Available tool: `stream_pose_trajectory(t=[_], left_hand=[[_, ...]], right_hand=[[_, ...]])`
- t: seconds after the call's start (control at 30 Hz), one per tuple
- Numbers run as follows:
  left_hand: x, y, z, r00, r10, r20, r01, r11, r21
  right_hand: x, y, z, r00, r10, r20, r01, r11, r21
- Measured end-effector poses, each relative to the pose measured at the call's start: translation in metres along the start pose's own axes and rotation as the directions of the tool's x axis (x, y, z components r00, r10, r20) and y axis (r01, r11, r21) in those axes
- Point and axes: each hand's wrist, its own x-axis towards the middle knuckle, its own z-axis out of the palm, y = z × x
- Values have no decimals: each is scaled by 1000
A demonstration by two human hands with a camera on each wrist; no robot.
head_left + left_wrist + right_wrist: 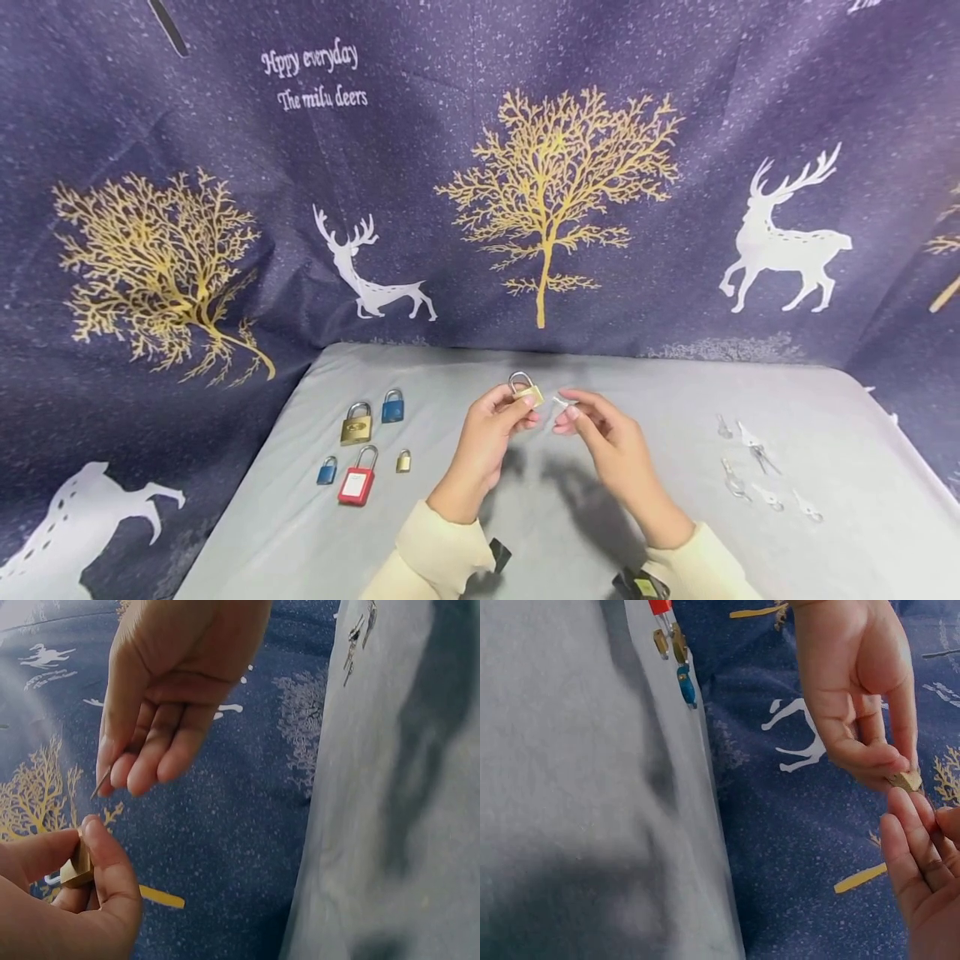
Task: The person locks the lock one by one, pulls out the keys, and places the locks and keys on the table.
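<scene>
In the head view my left hand [491, 429] pinches a brass padlock [529, 393] by its body, thumb in front, with the silver shackle pointing up and away. Just to the right, my right hand [611, 437] pinches a small silver key [561, 403] between thumb and index finger, its tip toward the padlock and a short gap between them. From the left wrist, the key [101, 782] shows as a thin blade under the fingertips, and the padlock [77, 868] sits between thumb and fingers. In the right wrist view the padlock [906, 780] shows its brass end.
On the left of the grey table [285, 533] stand a large brass padlock [356, 428], a red padlock [356, 485], a small brass padlock [403, 462] and two blue padlocks [392, 409]. Several keys [761, 457] lie at the right. A dark printed cloth [420, 167] hangs behind.
</scene>
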Motion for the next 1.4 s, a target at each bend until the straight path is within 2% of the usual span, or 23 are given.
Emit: stream_pose_trajectory(t=[0.23, 0.37, 0.5, 0.73, 1.07, 1.27, 1.4], left_hand=[[-1, 0, -15, 1000, -8, -14, 9, 998, 54], [-2, 1, -26, 1000, -10, -2, 10, 994, 106], [-5, 1, -40, 1000, -13, 6, 12, 986, 167], [-15, 2, -65, 999, -42, -22, 46, 968, 248], [-37, -4, -103, 994, -89, -67, 107, 925, 364], [-52, -9, -126, 991, -121, -53, 132, 886, 445], [-60, -11, -141, 991, -132, -29, 128, 849, 513]], right_hand=[[1, 1, -8, 1000, 19, -12, -19, 1000, -3], [0, 3, -15, 999, 29, -19, -29, 999, 19], [0, 7, -22, 999, 42, -19, -41, 999, 30], [-5, 12, -33, 998, 61, -31, -61, 998, 15], [-14, 17, -45, 995, 91, -49, -93, 995, -41], [-20, 19, -51, 985, 129, -118, -148, 974, -172], [-23, 21, -56, 983, 104, -153, -142, 954, -264]])
